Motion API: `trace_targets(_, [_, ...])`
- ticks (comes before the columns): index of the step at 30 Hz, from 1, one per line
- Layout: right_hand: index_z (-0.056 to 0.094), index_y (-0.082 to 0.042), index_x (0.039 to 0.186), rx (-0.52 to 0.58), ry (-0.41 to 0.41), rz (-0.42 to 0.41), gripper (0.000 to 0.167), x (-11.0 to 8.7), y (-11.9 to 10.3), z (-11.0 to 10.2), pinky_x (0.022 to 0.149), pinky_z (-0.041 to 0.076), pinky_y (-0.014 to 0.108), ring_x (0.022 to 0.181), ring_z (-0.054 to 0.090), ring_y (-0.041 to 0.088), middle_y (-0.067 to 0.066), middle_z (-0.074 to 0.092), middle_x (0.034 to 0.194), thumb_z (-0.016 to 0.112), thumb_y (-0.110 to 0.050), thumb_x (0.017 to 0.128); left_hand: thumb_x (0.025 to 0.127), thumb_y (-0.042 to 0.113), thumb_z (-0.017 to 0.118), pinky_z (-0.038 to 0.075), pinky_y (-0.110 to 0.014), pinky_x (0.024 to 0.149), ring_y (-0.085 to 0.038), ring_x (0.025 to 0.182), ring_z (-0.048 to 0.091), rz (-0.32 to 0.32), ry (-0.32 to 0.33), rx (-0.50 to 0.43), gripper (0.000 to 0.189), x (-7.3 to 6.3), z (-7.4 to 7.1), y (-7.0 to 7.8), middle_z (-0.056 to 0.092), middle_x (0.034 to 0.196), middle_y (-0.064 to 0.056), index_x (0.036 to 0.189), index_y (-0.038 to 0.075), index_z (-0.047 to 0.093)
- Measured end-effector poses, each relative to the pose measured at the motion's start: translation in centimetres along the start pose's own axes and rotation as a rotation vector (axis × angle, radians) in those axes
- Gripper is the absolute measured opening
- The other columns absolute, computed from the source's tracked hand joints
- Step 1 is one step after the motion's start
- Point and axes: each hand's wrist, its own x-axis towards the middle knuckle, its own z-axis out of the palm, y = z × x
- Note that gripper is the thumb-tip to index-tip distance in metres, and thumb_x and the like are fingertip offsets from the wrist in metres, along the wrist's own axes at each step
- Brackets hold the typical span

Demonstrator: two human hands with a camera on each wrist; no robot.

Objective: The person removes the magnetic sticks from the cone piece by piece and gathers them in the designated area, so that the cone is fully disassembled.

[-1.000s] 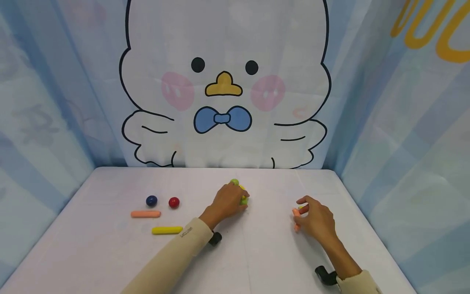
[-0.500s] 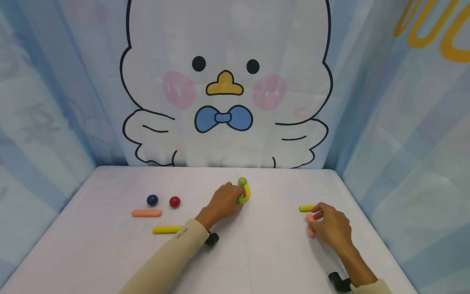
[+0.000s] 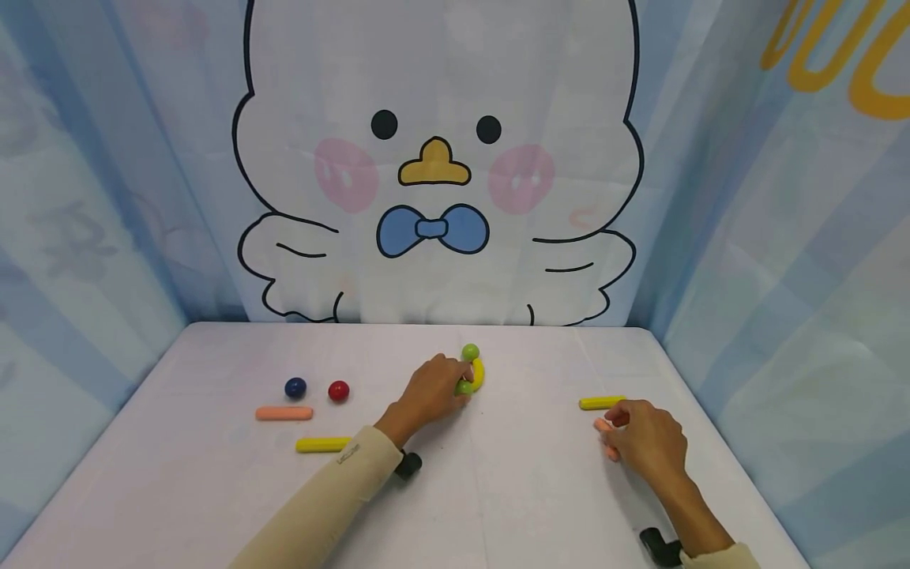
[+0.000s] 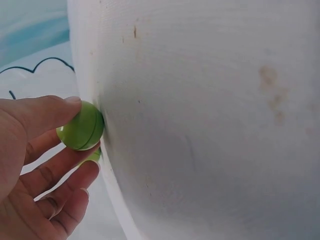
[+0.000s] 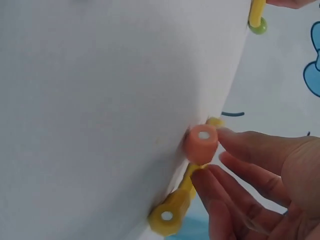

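Near the back centre of the table, my left hand (image 3: 430, 389) pinches a green ball (image 3: 464, 388). In the left wrist view, the thumb lies on that ball (image 4: 82, 127), with fingers behind and below it. Just beyond are a yellow curved piece (image 3: 479, 374) and a second green ball (image 3: 470, 352). On the right, my right hand (image 3: 650, 438) holds a short orange stick (image 3: 604, 431) between thumb and fingers, low at the tabletop. A white spot marks the end of this stick (image 5: 201, 142) in the right wrist view. Behind it lies a yellow stick (image 3: 600, 403), partly covered by the hand.
At left on the white table (image 3: 178, 474) are a blue ball (image 3: 295, 387), a red ball (image 3: 338, 391), another orange stick (image 3: 284, 413) and another yellow stick (image 3: 322, 445). My left sleeve covers that yellow stick's right end. A printed curtain (image 3: 441, 284) stands behind the table.
My right hand has moved right and slightly nearer with the orange stick, which has turned, uncovering the yellow stick. My left hand has shifted slightly left with the green ball, exposing the yellow curved piece.
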Motion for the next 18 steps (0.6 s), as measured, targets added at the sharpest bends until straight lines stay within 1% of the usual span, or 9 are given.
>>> trace_targets(1, [0.077,-0.004,0.109,-0.004,0.014,-0.005,0.03,0.0,-0.2,0.0,0.056,0.043,0.032,0.075,0.064,0.024,0.008,0.077,0.083,0.084,-0.026,0.089,0.091,0.022,0.086,0.052,-0.032,0.087,-0.015,0.091,0.055,-0.001,-0.001,-0.005,0.028,0.0,0.0,0.0,0.075,0.109,0.001,0.116,0.016,0.076])
trace_targets(3, [0.077,-0.003,0.11,-0.002,0.055,-0.019,0.03,-0.2,-0.8,0.1,0.054,0.043,0.033,0.071,0.063,0.023,0.01,0.077,0.083,0.084,-0.025,0.09,0.091,0.021,0.087,0.053,-0.032,0.087,-0.015,0.091,0.055,0.0,-0.002,-0.014,0.028,-0.1,-0.1,0.0,0.075,0.109,0.0,0.116,0.015,0.076])
trace_targets(5, [0.077,-0.004,0.11,0.009,0.091,-0.037,0.028,-0.3,-1.7,0.4,0.056,0.044,0.034,0.071,0.064,0.026,0.012,0.078,0.086,0.085,-0.022,0.089,0.091,0.02,0.087,0.053,-0.033,0.087,-0.015,0.092,0.056,-0.004,-0.003,-0.024,0.029,-0.2,-0.1,0.0,0.075,0.109,0.0,0.116,0.015,0.076])
trace_targets(6, [0.077,-0.004,0.109,0.025,0.105,-0.048,0.027,-0.3,-2.3,0.6,0.058,0.046,0.037,0.073,0.065,0.028,0.015,0.078,0.092,0.085,-0.02,0.089,0.091,0.02,0.087,0.053,-0.033,0.088,-0.015,0.092,0.056,-0.005,-0.002,-0.027,0.029,-0.3,-0.1,-0.1,0.075,0.109,0.0,0.116,0.015,0.076])
trace_targets(8, [0.078,-0.005,0.108,0.056,0.124,-0.074,0.025,-0.2,-3.4,1.0,0.067,0.05,0.042,0.082,0.069,0.032,0.017,0.079,0.105,0.086,-0.017,0.087,0.091,0.02,0.087,0.054,-0.033,0.089,-0.016,0.093,0.057,-0.005,-0.002,-0.037,0.029,-0.3,-0.1,-0.2,0.076,0.11,0.0,0.117,0.015,0.076])
trace_targets(10, [0.079,-0.007,0.108,0.077,0.117,-0.092,0.024,0.0,-4.6,1.3,0.078,0.051,0.048,0.091,0.07,0.034,0.016,0.079,0.106,0.087,-0.017,0.087,0.091,0.02,0.086,0.054,-0.033,0.09,-0.015,0.095,0.058,-0.005,-0.005,-0.051,0.029,-0.3,0.0,-0.3,0.076,0.112,0.0,0.117,0.015,0.076])
trace_targets(12, [0.079,-0.008,0.11,0.107,0.099,-0.101,0.025,0.4,-5.7,1.7,0.084,0.05,0.052,0.091,0.069,0.033,0.014,0.079,0.106,0.087,-0.017,0.088,0.091,0.02,0.086,0.054,-0.033,0.089,-0.015,0.095,0.059,-0.002,-0.008,-0.066,0.029,-0.3,0.1,-0.3,0.076,0.111,0.0,0.117,0.015,0.077])
trace_targets(14, [0.078,-0.01,0.112,0.124,0.085,-0.112,0.027,0.7,-6.7,2.1,0.086,0.051,0.05,0.09,0.069,0.029,0.012,0.079,0.105,0.087,-0.019,0.088,0.091,0.019,0.086,0.054,-0.033,0.089,-0.015,0.095,0.059,-0.002,-0.015,-0.081,0.029,-0.3,0.1,-0.3,0.076,0.111,0.001,0.118,0.015,0.077])
trace_targets(18, [0.078,-0.012,0.117,0.161,0.061,-0.155,0.031,1.6,-8.6,3.1,0.083,0.054,0.044,0.084,0.07,0.021,0.007,0.079,0.103,0.088,-0.019,0.088,0.091,0.02,0.086,0.053,-0.031,0.088,-0.013,0.094,0.058,-0.018,-0.033,-0.096,0.029,-0.4,0.2,-0.3,0.074,0.107,0.004,0.118,0.017,0.078])
